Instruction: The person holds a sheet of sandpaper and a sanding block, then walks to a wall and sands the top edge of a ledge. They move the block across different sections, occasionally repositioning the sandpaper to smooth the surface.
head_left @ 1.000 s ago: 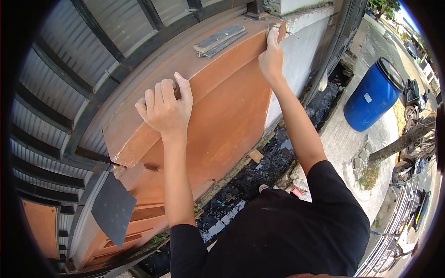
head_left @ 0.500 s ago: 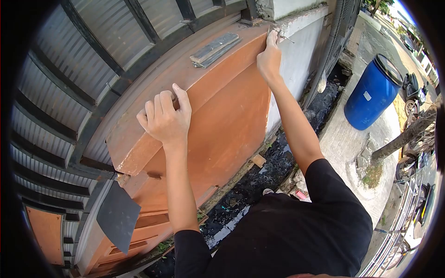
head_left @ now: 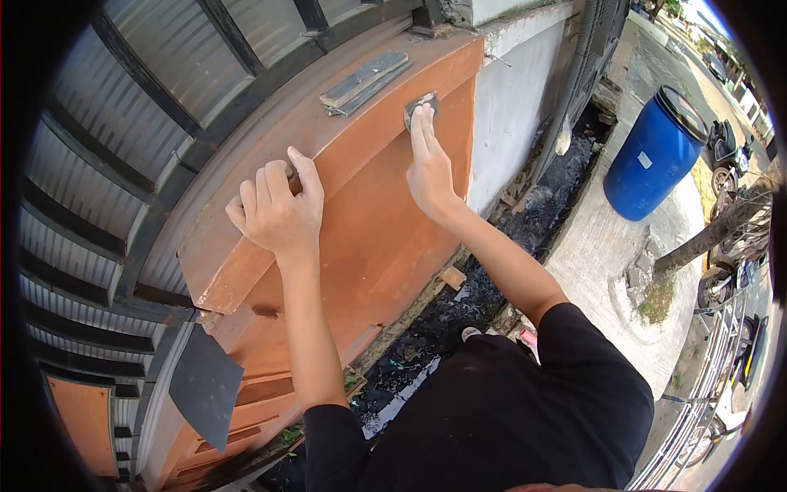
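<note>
My right hand (head_left: pixel 429 168) lies with straight fingers over a small dark grey piece of sandpaper (head_left: pixel 410 115), pressing it to the orange wall face (head_left: pixel 385 205) just under the ledge. My left hand (head_left: pixel 283 205) is on the orange ledge (head_left: pixel 344 143), its fingers curled over the top and the thumb sticking up. What lies beneath those fingers is partly hidden; a brownish patch shows beside the thumb. On the ledge between my hands lie flat, dusty grey strips (head_left: pixel 365 82).
A dark grey sheet (head_left: pixel 205 385) hangs at the lower left. Black metal bars (head_left: pixel 147 74) rise behind the ledge. Below runs a ditch with dark water (head_left: pixel 418 344). A blue barrel (head_left: pixel 656 156) stands on the concrete at right, near a tree trunk (head_left: pixel 713 234) and parked motorbikes (head_left: pixel 721 160).
My right hand has moved left and down from the ledge's far corner onto the wall face, and the sandpaper under its fingers now shows. My left hand keeps its place on the ledge.
</note>
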The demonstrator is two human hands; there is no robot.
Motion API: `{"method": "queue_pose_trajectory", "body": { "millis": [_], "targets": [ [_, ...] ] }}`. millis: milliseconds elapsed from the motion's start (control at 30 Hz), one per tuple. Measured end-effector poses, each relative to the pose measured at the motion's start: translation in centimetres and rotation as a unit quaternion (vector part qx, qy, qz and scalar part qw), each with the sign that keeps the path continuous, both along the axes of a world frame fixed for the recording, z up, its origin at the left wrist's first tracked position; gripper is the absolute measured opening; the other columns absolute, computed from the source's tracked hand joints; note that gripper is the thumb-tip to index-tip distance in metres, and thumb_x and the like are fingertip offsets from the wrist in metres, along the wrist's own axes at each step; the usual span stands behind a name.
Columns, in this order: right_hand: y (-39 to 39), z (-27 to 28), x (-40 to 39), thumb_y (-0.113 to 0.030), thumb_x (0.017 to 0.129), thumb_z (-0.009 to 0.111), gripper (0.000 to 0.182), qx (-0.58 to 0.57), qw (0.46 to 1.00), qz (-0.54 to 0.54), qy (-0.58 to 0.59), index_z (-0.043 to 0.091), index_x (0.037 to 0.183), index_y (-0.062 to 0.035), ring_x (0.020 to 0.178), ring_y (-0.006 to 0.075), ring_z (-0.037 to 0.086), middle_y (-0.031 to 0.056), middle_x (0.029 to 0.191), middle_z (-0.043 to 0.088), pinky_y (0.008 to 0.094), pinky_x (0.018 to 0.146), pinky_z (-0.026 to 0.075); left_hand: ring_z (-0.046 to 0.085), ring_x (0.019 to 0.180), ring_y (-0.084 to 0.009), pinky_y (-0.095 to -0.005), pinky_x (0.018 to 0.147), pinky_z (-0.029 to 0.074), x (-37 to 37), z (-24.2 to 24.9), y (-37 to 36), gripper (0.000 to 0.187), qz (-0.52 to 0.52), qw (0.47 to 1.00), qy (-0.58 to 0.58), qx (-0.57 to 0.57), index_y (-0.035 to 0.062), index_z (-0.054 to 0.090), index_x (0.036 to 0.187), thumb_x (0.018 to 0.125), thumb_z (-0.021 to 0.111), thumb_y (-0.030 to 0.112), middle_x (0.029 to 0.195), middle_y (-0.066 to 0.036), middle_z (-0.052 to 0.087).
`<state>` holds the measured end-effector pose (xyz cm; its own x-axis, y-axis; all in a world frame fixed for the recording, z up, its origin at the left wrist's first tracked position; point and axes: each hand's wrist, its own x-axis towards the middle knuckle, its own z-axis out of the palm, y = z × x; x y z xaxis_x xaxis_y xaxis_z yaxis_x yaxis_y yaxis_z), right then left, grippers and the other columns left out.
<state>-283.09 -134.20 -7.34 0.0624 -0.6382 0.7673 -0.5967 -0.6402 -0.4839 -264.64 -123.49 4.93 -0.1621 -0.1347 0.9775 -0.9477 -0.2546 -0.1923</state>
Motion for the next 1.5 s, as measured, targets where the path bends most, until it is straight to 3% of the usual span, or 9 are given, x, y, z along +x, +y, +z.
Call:
{"method": "queue_pose_trajectory", "body": {
  "millis": [200,267,400,500,600,800,1000,1200,1500],
  "targets": [
    [-1.8,-1.0,-1.8,0.028,0.079,0.045,0.086,-0.043,0.998,0.032,0.025,0.032,0.162,0.0093,0.157,0.0408,0.033,0.0307,0.167,0.035,0.0453,0.129,0.035,0.046,0.058,-0.0146,-0.0346,0.065,0.031,0.1,-0.2,0.1,0.034,-0.002,1.000,0.003,0.003,0.0206,0.056,0.067,0.089,0.082,0.024,0.059,0.011,0.051],
    [-2.8,-0.4,-2.0,0.028,0.079,0.044,0.085,-0.004,0.994,-0.021,-0.107,0.038,0.161,0.0053,0.155,0.0420,0.036,0.0294,0.166,0.038,0.0435,0.127,0.038,0.046,0.058,-0.0148,-0.0347,0.065,0.031,0.4,-0.3,0.2,0.034,-0.003,1.000,-0.001,-0.001,0.0205,0.056,0.067,0.088,0.081,0.024,0.059,0.011,0.051],
    [-8.2,4.0,-4.8,0.028,0.081,0.042,0.082,0.028,0.989,-0.070,-0.129,0.036,0.161,0.0088,0.157,0.0418,0.032,0.0287,0.165,0.039,0.0434,0.129,0.034,0.043,0.059,-0.0165,-0.0344,0.064,0.030,0.5,0.1,-0.3,0.035,-0.001,1.000,-0.014,-0.002,0.0205,0.052,0.067,0.088,0.080,0.024,0.060,0.007,0.046],
    [-2.8,4.7,1.4,0.026,0.082,0.044,0.080,-0.012,0.983,-0.055,-0.175,0.036,0.160,0.0095,0.157,0.0434,0.032,0.0306,0.165,0.039,0.0461,0.129,0.032,0.043,0.059,-0.0166,-0.0345,0.064,0.030,0.5,-0.2,-0.3,0.035,-0.003,1.000,-0.009,-0.008,0.0205,0.052,0.067,0.087,0.080,0.024,0.060,0.007,0.046],
    [3.6,1.6,3.7,0.025,0.082,0.046,0.081,-0.095,0.994,0.048,0.001,0.034,0.160,0.0108,0.157,0.0445,0.032,0.0316,0.166,0.037,0.0502,0.130,0.029,0.043,0.058,-0.0163,-0.0347,0.063,0.030,0.4,-0.3,-0.2,0.035,-0.016,1.000,-0.008,-0.006,0.0206,0.052,0.067,0.087,0.080,0.024,0.060,0.007,0.047],
    [-5.4,6.4,-1.7,0.027,0.083,0.042,0.078,0.004,0.985,-0.075,-0.158,0.038,0.159,0.0093,0.156,0.0418,0.034,0.0303,0.165,0.039,0.0460,0.131,0.029,0.044,0.058,-0.0156,-0.0346,0.063,0.030,0.4,-0.5,0.1,0.034,-0.007,1.000,0.000,-0.006,0.0207,0.053,0.067,0.085,0.081,0.023,0.060,0.008,0.050],
    [3.7,-0.3,4.6,0.023,0.084,0.046,0.075,-0.098,0.994,0.046,-0.019,0.041,0.158,0.0094,0.156,0.0438,0.036,0.0306,0.163,0.042,0.0560,0.128,0.032,0.043,0.058,-0.0155,-0.0344,0.063,0.029,0.3,-0.2,-0.2,0.034,-0.017,1.000,-0.002,-0.016,0.0210,0.052,0.067,0.086,0.081,0.023,0.060,0.008,0.049],
    [-1.7,5.4,1.7,0.022,0.084,0.047,0.075,-0.038,0.982,-0.037,-0.180,0.042,0.158,0.0093,0.155,0.0451,0.036,0.0304,0.163,0.043,0.0575,0.127,0.032,0.044,0.057,-0.0154,-0.0344,0.064,0.031,0.3,-0.1,0.2,0.033,-0.001,1.000,0.002,-0.003,0.0208,0.055,0.067,0.087,0.081,0.022,0.060,0.010,0.051],
    [3.9,-0.7,3.4,0.020,0.078,0.056,0.081,-0.116,0.987,0.107,-0.010,0.047,0.156,0.0053,0.156,0.0434,0.037,0.0235,0.163,0.046,0.0575,0.127,0.032,0.041,0.057,-0.0156,-0.0341,0.063,0.030,0.4,-0.2,-0.4,0.034,-0.016,1.000,0.000,-0.015,0.0206,0.052,0.067,0.086,0.080,0.021,0.060,0.007,0.045]
  ]
}}
